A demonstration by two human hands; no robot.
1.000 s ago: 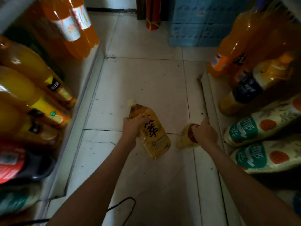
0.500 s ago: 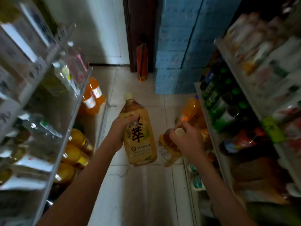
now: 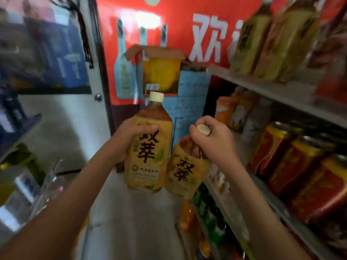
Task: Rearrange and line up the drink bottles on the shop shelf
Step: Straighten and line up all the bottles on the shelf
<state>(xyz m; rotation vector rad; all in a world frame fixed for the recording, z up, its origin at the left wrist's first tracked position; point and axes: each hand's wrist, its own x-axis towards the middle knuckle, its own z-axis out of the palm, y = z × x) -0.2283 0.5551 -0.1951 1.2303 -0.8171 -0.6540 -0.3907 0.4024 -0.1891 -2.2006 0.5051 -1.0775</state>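
Observation:
My left hand point(image 3: 129, 139) grips the side of a big yellow-labelled tea bottle point(image 3: 150, 156), held upright in the aisle with its cream cap on top. A second bottle of the same tea point(image 3: 185, 177) hangs beside it on the right, lower and slightly tilted; my right hand point(image 3: 214, 141) holds it by the neck, just under its cream cap. The two bottles nearly touch. More bottles of this tea point(image 3: 270, 40) stand on the upper right shelf point(image 3: 266, 89).
Red-and-yellow cans point(image 3: 304, 169) and orange and pale bottles point(image 3: 236, 111) fill the middle right shelf. Green and orange bottles sit lower right. A left shelf holds blurred bottles. Ahead stand stacked blue cartons point(image 3: 187, 102), a yellow box point(image 3: 161, 76) and a red banner.
Both hands have lifted the two tea bottles from near the floor to chest height. My view has swung up from the floor tiles to the upper shelves and banner.

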